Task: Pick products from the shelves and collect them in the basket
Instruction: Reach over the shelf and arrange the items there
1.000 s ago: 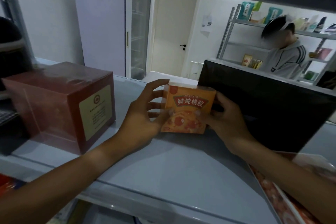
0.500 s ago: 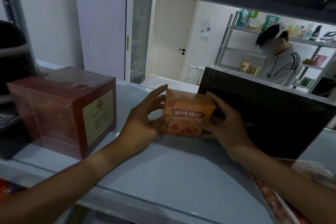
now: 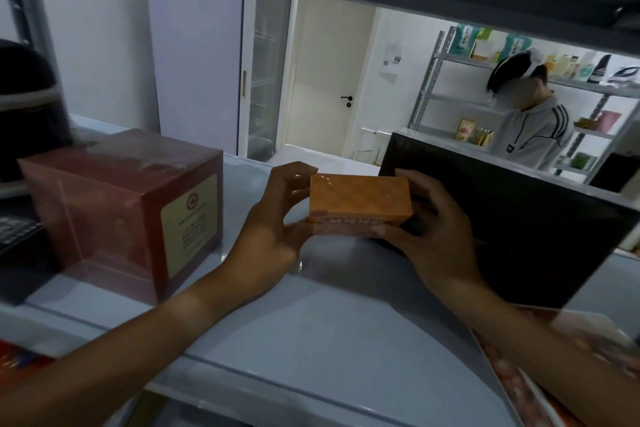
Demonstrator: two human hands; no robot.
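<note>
A small orange box (image 3: 360, 199) wrapped in clear film is held between both hands just above the grey shelf (image 3: 311, 322). Its top face is turned up toward me and the printed front shows only as a thin strip along the near edge. My left hand (image 3: 273, 229) grips its left end with fingers behind and thumb in front. My right hand (image 3: 429, 229) grips its right end the same way. No basket is in view.
A large dark red box (image 3: 128, 211) stands on the shelf to the left. A big black box (image 3: 512, 218) stands to the right, right behind my right hand. A flat red package (image 3: 540, 374) lies at the lower right. A person (image 3: 530, 128) stands by far shelves.
The orange box has tipped forward: its printed front faced me, and now its top face does. Both hands kept hold and shifted slightly toward me.
</note>
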